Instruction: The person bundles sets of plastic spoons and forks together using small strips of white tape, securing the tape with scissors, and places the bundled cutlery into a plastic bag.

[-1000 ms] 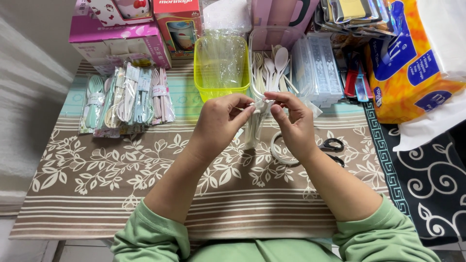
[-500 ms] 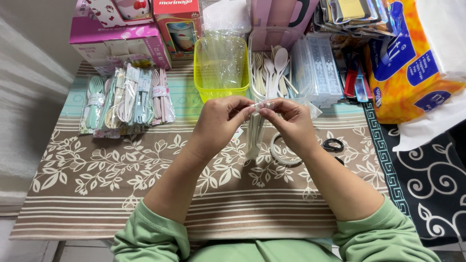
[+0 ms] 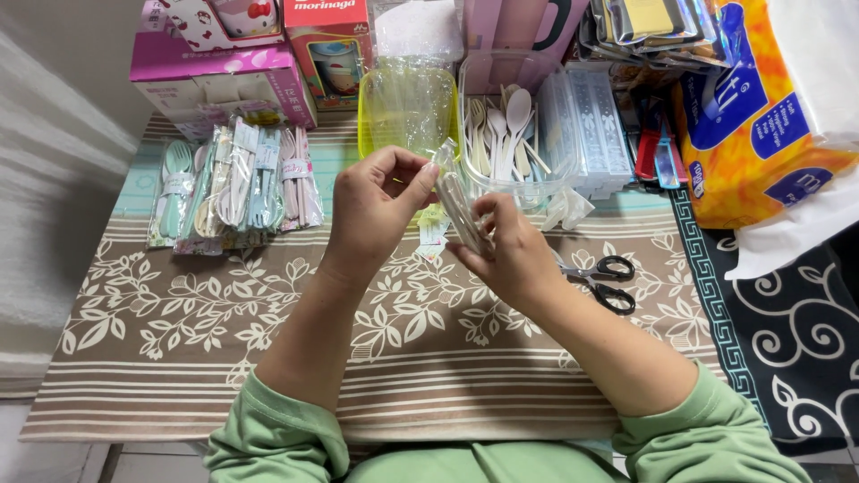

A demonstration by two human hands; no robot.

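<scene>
Both hands hold one clear plastic sleeve of pale cutlery (image 3: 459,211) above the patterned table mat (image 3: 224,313). My left hand (image 3: 371,210) pinches the sleeve's top end between thumb and fingers. My right hand (image 3: 510,250) grips the lower part, with the sleeve tilted from upper left to lower right. A small paper tag (image 3: 433,234) hangs under the sleeve. Green sleeves cover both forearms.
A row of wrapped cutlery sets (image 3: 234,183) lies at the left. A yellow-green tub (image 3: 407,107) and a clear tub of loose pale spoons (image 3: 503,134) stand behind my hands. Black-handled scissors (image 3: 604,279) lie at the right. Boxes, clear cases and a tissue pack (image 3: 761,116) line the back.
The hands have drawn apart: my right hand slid down and toward me along the sleeve, while my left stayed at the top end. The sleeve now tilts.
</scene>
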